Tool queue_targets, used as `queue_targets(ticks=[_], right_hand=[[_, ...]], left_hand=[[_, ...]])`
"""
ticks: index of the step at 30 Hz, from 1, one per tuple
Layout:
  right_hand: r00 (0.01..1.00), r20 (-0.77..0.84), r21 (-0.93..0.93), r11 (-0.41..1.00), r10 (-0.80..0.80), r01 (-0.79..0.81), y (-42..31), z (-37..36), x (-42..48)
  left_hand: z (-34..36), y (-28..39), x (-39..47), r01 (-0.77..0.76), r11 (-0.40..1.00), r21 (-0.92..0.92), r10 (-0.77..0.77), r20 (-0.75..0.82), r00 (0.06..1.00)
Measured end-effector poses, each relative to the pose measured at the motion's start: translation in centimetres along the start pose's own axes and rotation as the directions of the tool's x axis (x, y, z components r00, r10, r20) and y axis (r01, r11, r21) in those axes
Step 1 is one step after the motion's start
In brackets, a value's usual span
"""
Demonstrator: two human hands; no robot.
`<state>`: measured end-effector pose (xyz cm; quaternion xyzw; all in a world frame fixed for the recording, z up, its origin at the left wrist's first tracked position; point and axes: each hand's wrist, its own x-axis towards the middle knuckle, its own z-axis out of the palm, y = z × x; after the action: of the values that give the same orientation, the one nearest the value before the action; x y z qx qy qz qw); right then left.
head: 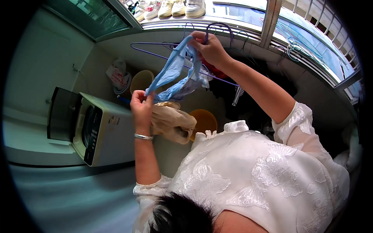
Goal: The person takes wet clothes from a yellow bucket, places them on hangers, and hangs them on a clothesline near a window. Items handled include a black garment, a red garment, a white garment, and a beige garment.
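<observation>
A light-blue cloth garment (172, 68) is stretched at a slant between my two hands. My left hand (142, 106), with a silver bangle at the wrist, pinches its lower left end. Higher up, near the window sill, my right hand (209, 48) grips the other end. A purple clothes hanger (148, 46) spans behind the garment; whether it is attached cannot be told. Beside my right hand curves a dark purple hook (220, 24). Below the garment, close to my left wrist, hangs a beige cloth item (172, 121); what supports it is hidden.
A washing machine (113, 131) with its lid raised stands at left. An orange basin (205, 122), a beige bucket (142, 81) and a plastic bag (116, 74) are on the floor. Several shoes (174, 7) line the window ledge. Dark clothes (250, 87) hang at right near wire hangers (294, 49).
</observation>
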<state>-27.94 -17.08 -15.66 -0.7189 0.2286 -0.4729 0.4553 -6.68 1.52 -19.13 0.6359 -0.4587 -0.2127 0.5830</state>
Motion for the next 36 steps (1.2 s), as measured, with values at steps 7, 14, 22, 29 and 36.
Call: queue_targets(ticks=[7,14,22,29,36], right_hand=[[0.965,0.171,-0.240,0.941,-0.200,0.237,-4.2,3.5,0.7],[0.933,0.297,-0.338,0.891,-0.204,0.303,-3.9,5.5,0.1],[0.946,0.255,-0.340,0.896,-0.203,0.284,-3.0,3.8,0.1],[0.902,0.361,-0.411,0.828,-0.237,0.382,-2.4,0.3,1.5],[0.938,0.347,-0.792,0.536,0.002,0.292,3.5,-2.8,0.7]], left_hand=[[3.0,0.7,-1.0,-0.239,0.909,0.341,0.174,0.210,0.962],[6.6,0.5,0.9,-0.021,0.993,-0.113,0.043,0.204,0.978],[8.7,0.3,1.2,-0.180,0.980,0.083,0.173,0.086,0.981],[4.6,-2.0,3.4,-0.135,0.896,0.422,0.145,0.009,0.989],[1.3,2.5,4.9,-0.192,0.780,0.596,0.293,-0.077,0.953]])
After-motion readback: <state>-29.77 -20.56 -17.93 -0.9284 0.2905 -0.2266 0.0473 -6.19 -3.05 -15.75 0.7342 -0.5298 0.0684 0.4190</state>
